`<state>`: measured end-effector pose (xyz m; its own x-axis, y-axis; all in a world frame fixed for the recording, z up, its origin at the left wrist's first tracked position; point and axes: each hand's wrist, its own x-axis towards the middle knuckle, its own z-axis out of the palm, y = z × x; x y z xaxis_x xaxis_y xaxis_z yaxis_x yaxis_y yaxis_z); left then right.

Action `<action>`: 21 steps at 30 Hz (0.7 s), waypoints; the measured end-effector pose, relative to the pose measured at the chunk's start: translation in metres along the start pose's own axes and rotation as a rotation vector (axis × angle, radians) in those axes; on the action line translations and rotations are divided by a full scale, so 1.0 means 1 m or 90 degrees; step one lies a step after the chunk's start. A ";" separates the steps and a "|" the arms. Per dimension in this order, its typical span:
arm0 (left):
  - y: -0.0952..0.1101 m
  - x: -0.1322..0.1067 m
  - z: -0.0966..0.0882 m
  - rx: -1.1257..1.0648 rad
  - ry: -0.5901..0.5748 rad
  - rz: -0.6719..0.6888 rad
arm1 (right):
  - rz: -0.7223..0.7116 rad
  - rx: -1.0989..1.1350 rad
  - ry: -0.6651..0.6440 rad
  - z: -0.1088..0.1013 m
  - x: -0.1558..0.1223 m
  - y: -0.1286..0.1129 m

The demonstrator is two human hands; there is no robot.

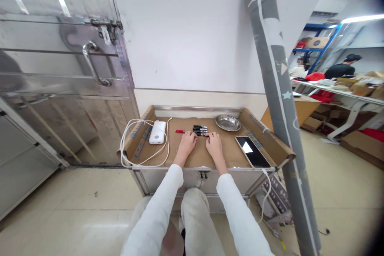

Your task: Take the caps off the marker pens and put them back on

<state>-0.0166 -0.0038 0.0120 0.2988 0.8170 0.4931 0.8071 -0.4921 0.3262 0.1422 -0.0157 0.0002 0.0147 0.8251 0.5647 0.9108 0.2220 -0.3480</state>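
Both my hands rest palm-down on a low table covered with brown cardboard (210, 156). My left hand (186, 143) lies flat with its fingers stretched toward a bunch of black markers (200, 130). My right hand (214, 144) lies flat too, its fingertips at the right end of those markers. A single red pen (180, 131) lies just left of the markers, beyond my left hand. Neither hand grips anything.
A white power bank (157, 132) with a looped white cable (127, 144) lies at the left. A metal dish (228, 123) sits at the back right, a phone (252, 151) at the right. A rolled grey mat (277, 88) leans beside the table. Metal door left; people at far tables.
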 end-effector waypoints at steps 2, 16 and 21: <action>0.000 0.000 -0.001 -0.005 0.002 0.000 | -0.003 0.004 0.000 0.000 0.000 0.000; 0.000 0.000 -0.002 -0.002 -0.010 -0.001 | -0.003 -0.017 -0.036 -0.004 0.000 -0.006; 0.000 0.000 -0.001 -0.013 -0.011 -0.004 | 0.007 -0.039 -0.035 -0.004 0.000 -0.005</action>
<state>-0.0173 -0.0039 0.0132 0.3021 0.8250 0.4776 0.7989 -0.4924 0.3454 0.1391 -0.0190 0.0044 0.0030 0.8553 0.5182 0.9341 0.1827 -0.3068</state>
